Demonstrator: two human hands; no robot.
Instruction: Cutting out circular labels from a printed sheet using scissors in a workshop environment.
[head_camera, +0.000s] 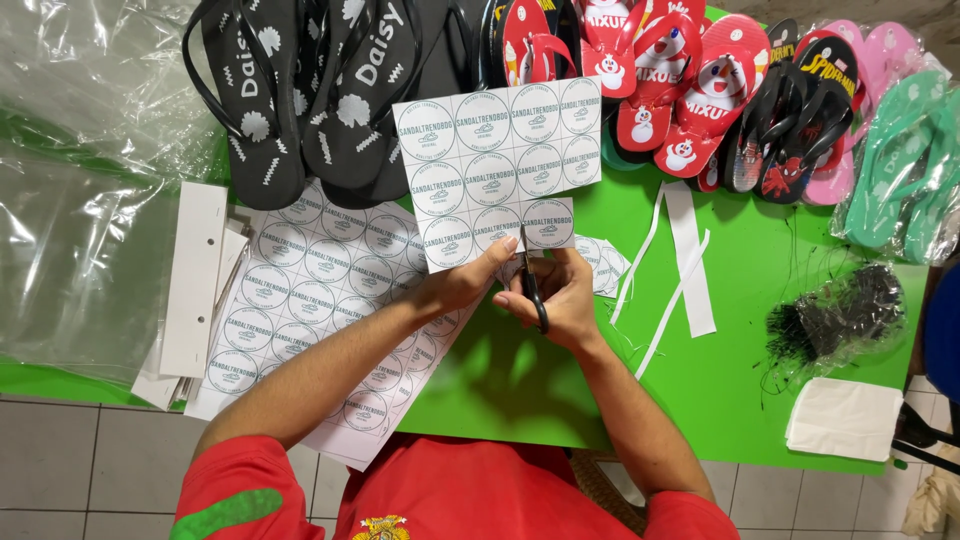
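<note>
Green desk (730, 370): left hand (455, 285) grips label sheet (497, 170); right hand (565, 295) closed on scissors (533, 285). Trimmed strips (690, 260) lie right; most labels uncut.

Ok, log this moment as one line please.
left hand: holds label sheet | right hand: scissors cutting sheet's lower edge | surface: green table | nearby: black flip-flops, paper strips

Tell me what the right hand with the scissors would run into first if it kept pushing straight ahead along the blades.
The right hand points its scissors up the picture into the sheet of round labels held by the left hand. Beyond the sheet lie the black flip-flops, though depth is unclear.
</note>
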